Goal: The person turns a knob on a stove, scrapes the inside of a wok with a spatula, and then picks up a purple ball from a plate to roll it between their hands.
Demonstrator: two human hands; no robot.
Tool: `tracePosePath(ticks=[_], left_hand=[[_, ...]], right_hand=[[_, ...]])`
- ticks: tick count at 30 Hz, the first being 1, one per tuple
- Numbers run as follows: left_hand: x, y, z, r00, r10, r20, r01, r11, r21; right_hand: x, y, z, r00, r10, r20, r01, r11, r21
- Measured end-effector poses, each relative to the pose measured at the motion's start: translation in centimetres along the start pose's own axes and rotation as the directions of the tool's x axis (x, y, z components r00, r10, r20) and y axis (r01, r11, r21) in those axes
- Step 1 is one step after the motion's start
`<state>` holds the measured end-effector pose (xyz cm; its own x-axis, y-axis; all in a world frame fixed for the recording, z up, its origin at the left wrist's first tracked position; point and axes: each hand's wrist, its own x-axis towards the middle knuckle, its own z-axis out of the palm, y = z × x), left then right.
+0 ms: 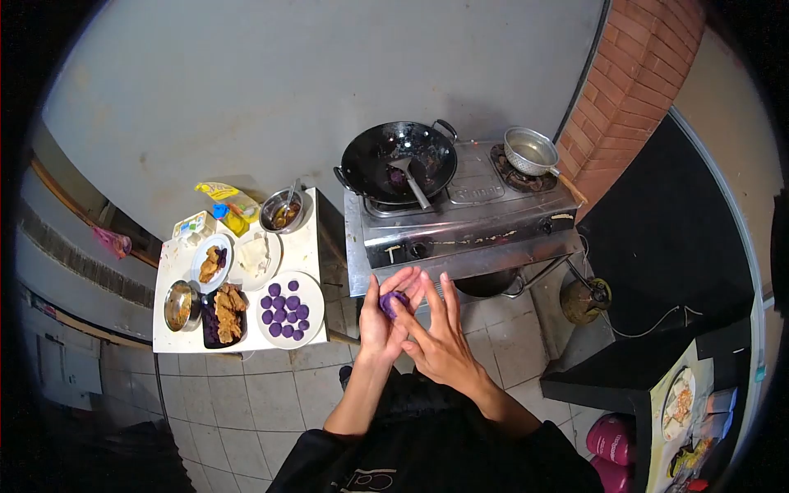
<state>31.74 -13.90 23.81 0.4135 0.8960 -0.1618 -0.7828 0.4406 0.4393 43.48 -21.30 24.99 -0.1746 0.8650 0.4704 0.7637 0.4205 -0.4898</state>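
A flattened piece of purple dough (pixel 394 304) lies in my left hand (pixel 380 324), whose fingers are spread and slightly cupped under it. The fingers of my right hand (pixel 444 345) are apart, with one fingertip on the dough's right side. Both hands are in front of the stove's front edge. On the white table to the left, a white plate (pixel 313 289) carries several purple balls (pixel 292 303). Behind the hands, a black wok (pixel 370 148) with a metal spatula (pixel 408 177) in it sits on the left burner.
A strainer pot (pixel 530 151) stands on the right burner. On the white table (pixel 171 338) are a tray of fried food (pixel 228 316), a plate of white pieces (pixel 255 256), metal bowls (pixel 282 211) and a yellow bottle (pixel 235 222). A gas cylinder (pixel 585 297) stands right of the stove.
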Motion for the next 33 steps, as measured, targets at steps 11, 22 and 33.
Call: tracePosePath(ticks=[11,22,33], left_hand=[[-1.0,2.1,-1.7,0.985,0.151,-0.088,-0.154,0.988,-0.030],[-5.4,8.1,-4.0,0.857,0.454,-0.245,-0.438,0.891,0.119],[-11.5,18.3,-12.1,0.859,0.443,-0.257,-0.496,0.843,-0.208]], right_hand=[[1.5,-0.9,2.1,0.995,-0.052,0.089,0.049,0.998,0.039],[5.9,-6.1,8.3,0.952,-0.235,0.193,0.180,0.947,0.265],[9.1,-16.3,16.7,0.919,-0.317,0.236,0.221,0.907,0.357]])
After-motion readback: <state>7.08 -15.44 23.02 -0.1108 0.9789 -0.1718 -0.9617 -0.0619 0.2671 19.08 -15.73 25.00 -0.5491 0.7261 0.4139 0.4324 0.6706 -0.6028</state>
